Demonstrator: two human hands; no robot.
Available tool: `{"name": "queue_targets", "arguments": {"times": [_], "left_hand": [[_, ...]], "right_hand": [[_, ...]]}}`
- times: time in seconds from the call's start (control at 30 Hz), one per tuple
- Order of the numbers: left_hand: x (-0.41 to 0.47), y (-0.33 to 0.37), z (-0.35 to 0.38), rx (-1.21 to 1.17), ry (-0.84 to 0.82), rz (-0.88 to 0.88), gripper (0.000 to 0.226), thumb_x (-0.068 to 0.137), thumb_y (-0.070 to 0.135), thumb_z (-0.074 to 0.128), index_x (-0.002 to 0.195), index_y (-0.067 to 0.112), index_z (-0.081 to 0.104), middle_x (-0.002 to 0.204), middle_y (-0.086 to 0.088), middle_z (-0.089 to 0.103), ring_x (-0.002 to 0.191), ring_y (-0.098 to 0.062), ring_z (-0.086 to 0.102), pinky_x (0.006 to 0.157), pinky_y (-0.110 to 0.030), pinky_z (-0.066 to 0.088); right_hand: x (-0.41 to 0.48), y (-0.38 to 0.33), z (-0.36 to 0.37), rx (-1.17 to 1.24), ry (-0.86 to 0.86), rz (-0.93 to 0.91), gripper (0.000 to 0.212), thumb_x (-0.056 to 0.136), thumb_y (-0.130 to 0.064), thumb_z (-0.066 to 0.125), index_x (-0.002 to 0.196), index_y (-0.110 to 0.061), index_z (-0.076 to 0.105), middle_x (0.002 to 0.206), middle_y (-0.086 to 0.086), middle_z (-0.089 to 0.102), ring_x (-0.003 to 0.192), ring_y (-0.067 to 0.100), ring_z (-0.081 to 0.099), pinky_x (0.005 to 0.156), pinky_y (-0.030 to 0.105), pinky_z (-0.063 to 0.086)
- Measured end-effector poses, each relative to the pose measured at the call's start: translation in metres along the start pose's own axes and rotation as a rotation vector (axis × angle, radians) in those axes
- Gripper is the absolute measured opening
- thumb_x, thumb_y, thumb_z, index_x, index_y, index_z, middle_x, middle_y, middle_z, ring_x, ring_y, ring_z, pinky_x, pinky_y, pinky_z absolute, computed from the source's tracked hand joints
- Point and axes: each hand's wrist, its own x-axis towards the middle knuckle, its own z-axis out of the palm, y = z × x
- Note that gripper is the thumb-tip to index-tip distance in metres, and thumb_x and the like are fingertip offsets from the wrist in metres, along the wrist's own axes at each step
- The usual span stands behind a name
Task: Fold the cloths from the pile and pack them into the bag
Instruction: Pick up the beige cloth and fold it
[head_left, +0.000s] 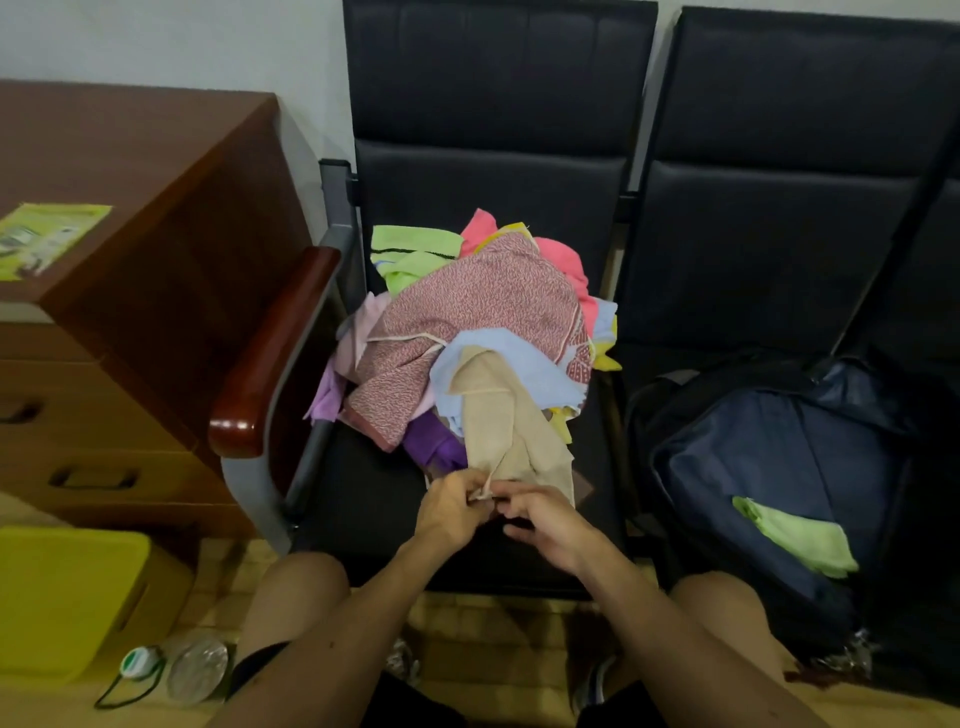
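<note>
A pile of cloths (483, 312) in pink, green, purple, light blue and a red-patterned print lies on the seat of a black chair (363, 488). A beige cloth (498, 431) hangs from the pile toward me. My left hand (452, 506) pinches its lower edge. My right hand (540, 519) is beside it with curled fingers at the same edge. On the neighbouring seat to the right lies an open dark blue bag (779, 467), with a folded green cloth (800, 535) on it.
A wooden desk (130, 208) with drawers stands at the left, a green leaflet (47, 239) on top. A yellow box (67, 597) and a clear bottle (192, 665) sit on the floor at lower left. The chair's wooden armrest (275, 353) is left of the pile.
</note>
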Motion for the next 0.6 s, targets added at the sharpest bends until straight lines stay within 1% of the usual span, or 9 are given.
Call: {"name": "queue_targets", "arguments": {"times": [0.07, 0.13, 0.23, 0.3, 0.37, 0.43, 0.47, 0.53, 0.6], "left_hand": [[0.002, 0.002, -0.01, -0.033, -0.001, 0.066, 0.019, 0.082, 0.019, 0.074, 0.098, 0.029, 0.075, 0.087, 0.012, 0.075, 0.086, -0.009, 0.07, 0.081, -0.041, 0.056], [-0.002, 0.015, -0.023, -0.074, 0.012, 0.134, 0.017, 0.084, 0.016, 0.075, 0.099, 0.023, 0.078, 0.088, 0.011, 0.077, 0.086, -0.005, 0.071, 0.083, -0.04, 0.057], [-0.013, 0.04, -0.048, -0.145, 0.01, 0.224, 0.017, 0.085, 0.009, 0.075, 0.1, 0.015, 0.079, 0.09, 0.007, 0.078, 0.083, 0.001, 0.069, 0.082, -0.026, 0.056], [-0.021, 0.058, -0.066, -0.158, -0.023, 0.297, 0.015, 0.085, 0.005, 0.074, 0.097, 0.012, 0.079, 0.09, 0.004, 0.077, 0.082, -0.003, 0.067, 0.081, -0.025, 0.053], [-0.031, 0.08, -0.084, -0.177, -0.064, 0.375, 0.012, 0.087, 0.004, 0.072, 0.092, 0.014, 0.077, 0.083, 0.003, 0.073, 0.076, -0.004, 0.061, 0.076, -0.023, 0.05], [-0.042, 0.105, -0.1, -0.185, -0.099, 0.438, 0.019, 0.088, 0.002, 0.071, 0.088, 0.021, 0.073, 0.074, 0.007, 0.066, 0.068, 0.0, 0.055, 0.069, -0.016, 0.044], [-0.047, 0.117, -0.106, -0.19, -0.12, 0.46, 0.021, 0.087, 0.002, 0.072, 0.087, 0.023, 0.073, 0.072, 0.01, 0.065, 0.067, 0.001, 0.055, 0.068, -0.014, 0.043], [-0.055, 0.137, -0.117, -0.226, -0.156, 0.486, 0.021, 0.085, 0.002, 0.074, 0.086, 0.023, 0.073, 0.069, 0.011, 0.068, 0.067, 0.0, 0.058, 0.068, -0.016, 0.046], [-0.062, 0.152, -0.126, -0.28, -0.18, 0.493, 0.016, 0.083, 0.003, 0.077, 0.087, 0.018, 0.076, 0.076, 0.002, 0.074, 0.073, -0.007, 0.062, 0.072, -0.023, 0.049]], "right_hand": [[-0.013, -0.009, -0.005, -0.014, -0.007, -0.044, 0.038, 0.088, 0.005, 0.048, 0.112, -0.012, 0.073, 0.118, 0.007, 0.069, 0.112, 0.019, 0.062, 0.094, 0.036, 0.051], [-0.028, -0.02, -0.008, -0.028, -0.005, -0.091, 0.032, 0.088, 0.004, 0.054, 0.108, -0.01, 0.074, 0.112, 0.008, 0.073, 0.108, 0.019, 0.066, 0.09, 0.034, 0.053], [-0.058, -0.041, -0.009, -0.112, 0.023, -0.191, 0.021, 0.09, -0.003, 0.06, 0.102, -0.01, 0.076, 0.1, 0.004, 0.077, 0.088, 0.015, 0.071, 0.072, 0.026, 0.053], [-0.076, -0.056, -0.012, -0.199, 0.047, -0.271, 0.018, 0.091, -0.006, 0.061, 0.098, -0.012, 0.076, 0.087, 0.004, 0.076, 0.069, 0.012, 0.065, 0.06, 0.022, 0.045], [-0.087, -0.068, -0.016, -0.305, 0.103, -0.403, 0.016, 0.091, -0.007, 0.062, 0.098, -0.015, 0.073, 0.075, 0.003, 0.071, 0.063, 0.012, 0.059, 0.055, 0.019, 0.041], [-0.094, -0.078, -0.019, -0.438, 0.184, -0.582, 0.018, 0.087, -0.008, 0.067, 0.101, -0.02, 0.071, 0.068, -0.002, 0.064, 0.063, 0.009, 0.058, 0.061, 0.018, 0.046], [-0.098, -0.083, -0.021, -0.499, 0.19, -0.671, 0.024, 0.084, -0.009, 0.071, 0.104, -0.023, 0.07, 0.07, -0.006, 0.061, 0.065, 0.006, 0.057, 0.065, 0.018, 0.047], [-0.104, -0.091, -0.024, -0.634, 0.151, -0.808, 0.037, 0.079, -0.011, 0.076, 0.109, -0.031, 0.067, 0.081, -0.012, 0.059, 0.075, 0.003, 0.055, 0.072, 0.017, 0.045], [-0.112, -0.096, -0.025, -0.743, 0.127, -0.897, 0.033, 0.077, -0.018, 0.078, 0.101, -0.036, 0.066, 0.094, -0.008, 0.061, 0.088, 0.006, 0.054, 0.077, 0.021, 0.044]]}}
